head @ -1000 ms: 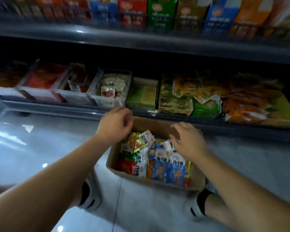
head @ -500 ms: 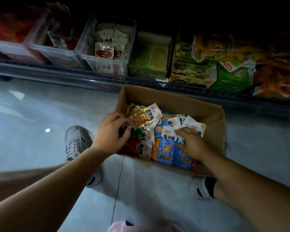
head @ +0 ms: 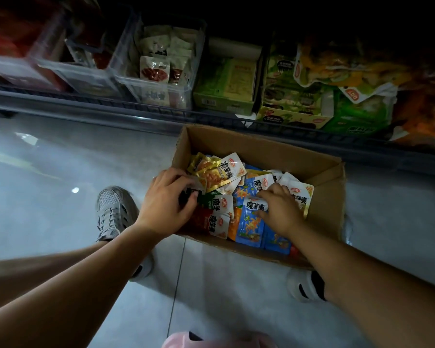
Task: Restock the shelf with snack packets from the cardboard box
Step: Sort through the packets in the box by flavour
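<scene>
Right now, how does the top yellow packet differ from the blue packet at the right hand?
The yellow packet is gold; the blue packet is blue. The yellow packet lies slanted toward the cardboard box's far wall; the blue packet lies by its near wall. The right hand pinches the blue packet, not the yellow packet. Both have a white corner with a red logo.

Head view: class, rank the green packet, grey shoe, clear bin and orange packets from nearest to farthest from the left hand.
1. Green packet, in the cardboard box, pinched by the left hand.
2. Grey shoe, on the floor, to its left.
3. Clear bin, on the shelf, beyond.
4. Orange packets, shelf's far right.
</scene>
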